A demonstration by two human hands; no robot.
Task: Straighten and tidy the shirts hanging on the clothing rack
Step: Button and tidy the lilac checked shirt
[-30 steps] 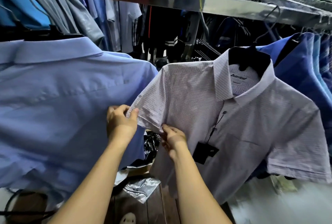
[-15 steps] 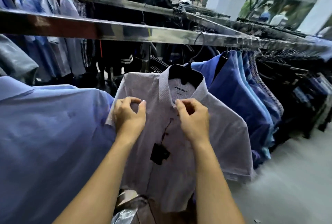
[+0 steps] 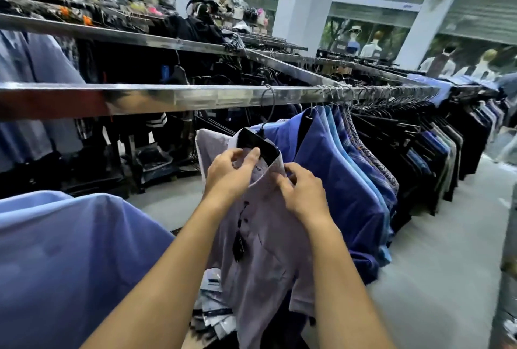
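A pale lilac checked short-sleeved shirt [image 3: 263,253] hangs on a black hanger [image 3: 258,143] from the steel rail [image 3: 195,98]. A black price tag [image 3: 238,248] dangles at its placket. My left hand [image 3: 228,173] pinches the left side of the collar. My right hand [image 3: 303,194] pinches the right side of the collar at the neck opening. To the right, a dark blue shirt [image 3: 335,180] leads a tight row of hung shirts. A light blue shirt [image 3: 64,259] hangs at the near left.
The row of shirts and dark garments [image 3: 414,152] runs away along the rail to the right. A grey aisle floor [image 3: 436,264] lies beside it. More rails [image 3: 293,67] and stacked goods stand behind. Plastic-wrapped items [image 3: 215,312] lie under the shirt.
Both hands rose from the sleeve hem to the chest, then to the collar. The lilac shirt has turned more edge-on toward the blue row. My view has swung right and up.
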